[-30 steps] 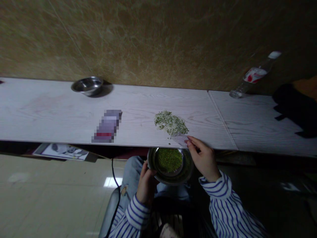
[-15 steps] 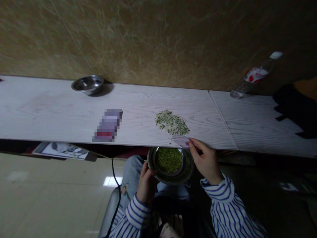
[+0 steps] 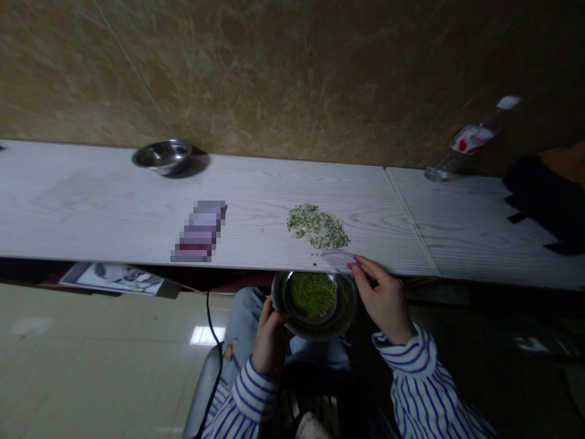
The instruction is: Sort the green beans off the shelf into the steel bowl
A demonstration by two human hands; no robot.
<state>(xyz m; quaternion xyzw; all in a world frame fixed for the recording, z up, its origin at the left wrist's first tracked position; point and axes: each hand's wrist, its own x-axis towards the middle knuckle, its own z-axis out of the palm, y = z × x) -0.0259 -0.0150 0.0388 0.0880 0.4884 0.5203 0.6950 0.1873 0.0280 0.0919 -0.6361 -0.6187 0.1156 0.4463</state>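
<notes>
Head view: left hand (image 3: 269, 341) gripping round metal bowl (image 3: 348, 308); right hand (image 3: 382, 299) pinching half-round translucent sheet (image 3: 337, 260).

A white, wood-grained counter (image 3: 109, 198) extends across the field, with a marbled brown wall (image 3: 274, 79) directly behind it. Near the counter's rear edge, left of its centre, sits a shallow steel bowl (image 3: 173, 166); closer to its front edge lies a flat, pixelated rectangular item (image 3: 200, 231). Toward its right rear stands a clear, white-capped bottle (image 3: 471, 140) bearing a red-and-white label. A dark, indistinct object (image 3: 543, 204) occupies its right end. Beneath its left part appears a printed sheet (image 3: 123, 280); below, a black cable (image 3: 209, 317) descends before pale floor tiles (image 3: 91, 353).
</notes>
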